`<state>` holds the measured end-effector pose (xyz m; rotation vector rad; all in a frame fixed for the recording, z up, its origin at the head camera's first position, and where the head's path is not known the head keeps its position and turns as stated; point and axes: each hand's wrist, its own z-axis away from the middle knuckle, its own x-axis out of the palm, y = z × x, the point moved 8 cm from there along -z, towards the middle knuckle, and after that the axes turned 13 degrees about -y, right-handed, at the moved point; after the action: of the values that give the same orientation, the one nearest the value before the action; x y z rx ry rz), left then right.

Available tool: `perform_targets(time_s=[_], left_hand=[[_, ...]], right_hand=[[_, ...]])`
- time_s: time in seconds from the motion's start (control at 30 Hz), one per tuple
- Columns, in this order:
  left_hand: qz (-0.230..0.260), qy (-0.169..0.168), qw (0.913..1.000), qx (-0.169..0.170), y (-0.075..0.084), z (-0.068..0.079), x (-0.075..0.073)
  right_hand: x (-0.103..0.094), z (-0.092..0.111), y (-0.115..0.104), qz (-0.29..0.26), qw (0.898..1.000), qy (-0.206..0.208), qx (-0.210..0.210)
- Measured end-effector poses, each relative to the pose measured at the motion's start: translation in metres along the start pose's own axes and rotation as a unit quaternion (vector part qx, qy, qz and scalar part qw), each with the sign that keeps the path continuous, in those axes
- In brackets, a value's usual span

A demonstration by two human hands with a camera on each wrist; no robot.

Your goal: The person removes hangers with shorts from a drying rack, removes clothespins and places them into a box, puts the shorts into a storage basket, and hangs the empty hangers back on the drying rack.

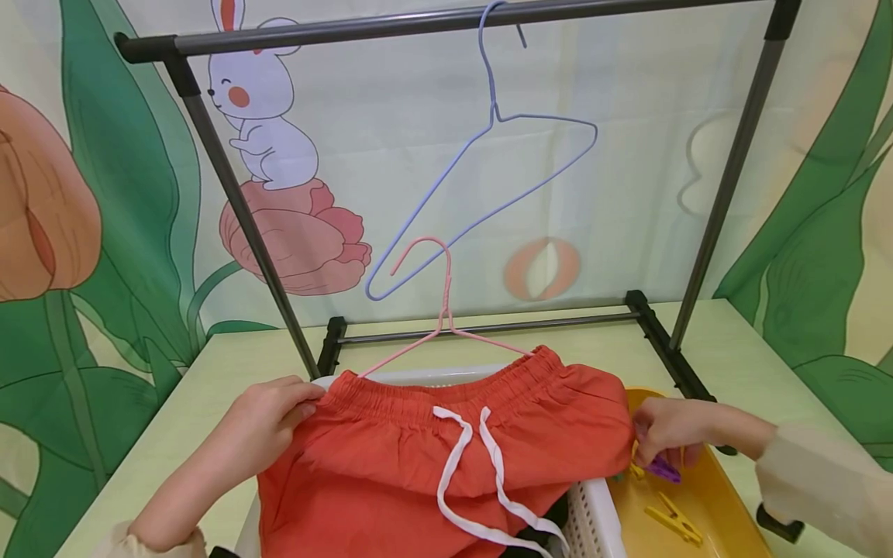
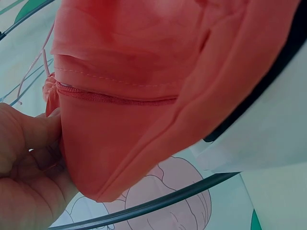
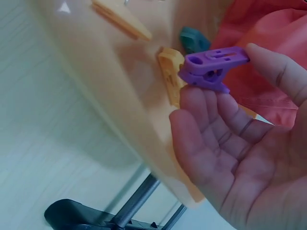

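Red shorts (image 1: 391,473) with a white drawstring (image 1: 456,457) hang over a white basket. A pink hanger (image 1: 446,294) rises from inside their waistband, its hook free. My left hand (image 1: 261,422) pinches the shorts at the left end of the waistband; the left wrist view shows thumb and fingers on the red cloth. Over the yellow tray, my right hand (image 1: 673,430) holds a purple clothespin (image 3: 211,64) between thumb and fingertips. Beneath it in the right wrist view lie a yellow clothespin (image 3: 170,72) and a green clothespin (image 3: 194,40).
A blue hanger (image 1: 491,77) hangs askew from the dark rack's top bar (image 1: 349,29). The white basket (image 1: 605,515) stands below the shorts, beside the yellow tray (image 1: 725,511). Another yellow clothespin (image 1: 673,521) lies in the tray. A printed cloth backs the table.
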<state>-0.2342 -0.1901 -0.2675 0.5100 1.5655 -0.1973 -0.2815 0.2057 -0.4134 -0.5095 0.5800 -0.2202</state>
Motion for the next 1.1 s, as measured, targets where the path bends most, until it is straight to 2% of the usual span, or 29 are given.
perform_targets(time_s=[0.23,0.63,1.1], left_hand=[[-0.001,0.000,1.0000,0.000,0.0004,0.0000,-0.0008],[-0.003,0.001,1.0000,0.003,0.0011,0.0001,-0.0025],[-0.006,0.000,1.0000,0.003,0.0011,-0.0009,-0.0034]], right_hand=[[-0.0005,-0.0034,0.0044,0.021,0.999,0.021,0.018],[0.0021,-0.0055,0.0027,0.073,0.997,0.026,0.027],[0.0040,-0.0093,0.0073,0.105,0.993,0.043,0.041]])
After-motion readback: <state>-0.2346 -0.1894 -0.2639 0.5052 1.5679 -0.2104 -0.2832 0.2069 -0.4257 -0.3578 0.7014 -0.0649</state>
